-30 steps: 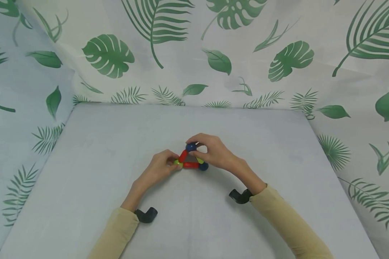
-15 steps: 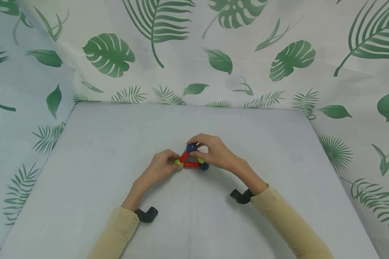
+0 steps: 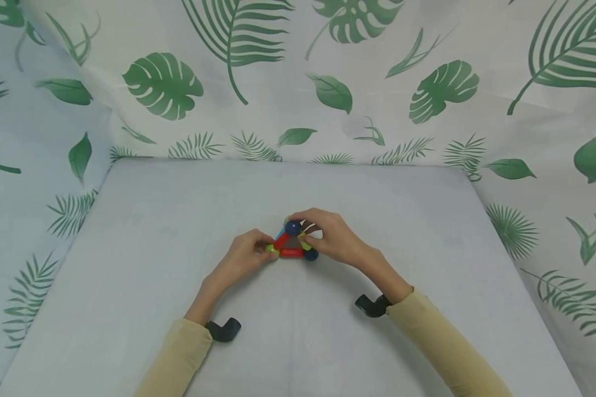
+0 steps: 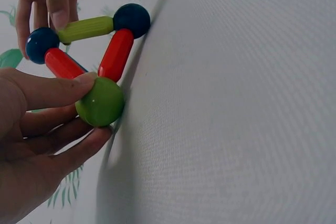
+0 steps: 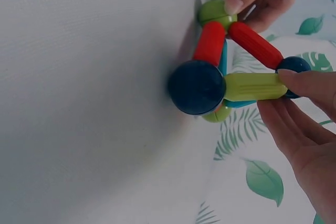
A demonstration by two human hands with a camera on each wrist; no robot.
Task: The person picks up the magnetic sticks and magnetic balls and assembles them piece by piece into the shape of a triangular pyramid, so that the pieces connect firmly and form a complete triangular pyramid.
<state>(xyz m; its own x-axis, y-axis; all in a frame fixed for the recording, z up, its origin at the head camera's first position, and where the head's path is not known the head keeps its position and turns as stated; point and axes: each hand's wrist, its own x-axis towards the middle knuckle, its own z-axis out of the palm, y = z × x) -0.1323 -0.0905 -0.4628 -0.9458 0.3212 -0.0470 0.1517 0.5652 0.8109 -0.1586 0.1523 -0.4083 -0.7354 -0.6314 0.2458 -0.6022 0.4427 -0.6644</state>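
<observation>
A triangle of rods and balls, which looks like a magnetic building toy, stands on the table between my hands. My left hand [image 3: 245, 255] pinches the green ball [image 4: 102, 103] at its left corner between thumb and fingers. Two red rods [image 4: 116, 55] run from that ball to a lower dark blue ball [image 5: 197, 87] and an upper dark blue ball [image 3: 293, 227]. My right hand [image 3: 330, 234] pinches the yellow-green rod [image 5: 252, 86] close to the upper ball. Behind, partly hidden, are light blue rods [image 5: 240, 103] and a second green ball [image 5: 218, 114].
The white table [image 3: 179, 209] meets a leaf-print cloth [image 3: 278, 82] at the back and sides. A black angled piece [image 3: 224, 330] sits at the left wrist and another black piece [image 3: 372, 305] at the right wrist.
My right hand's fingers have shifted slightly from the upper dark blue ball onto the yellow-green rod. The green ball behind now shows more. My left hand keeps its hold.
</observation>
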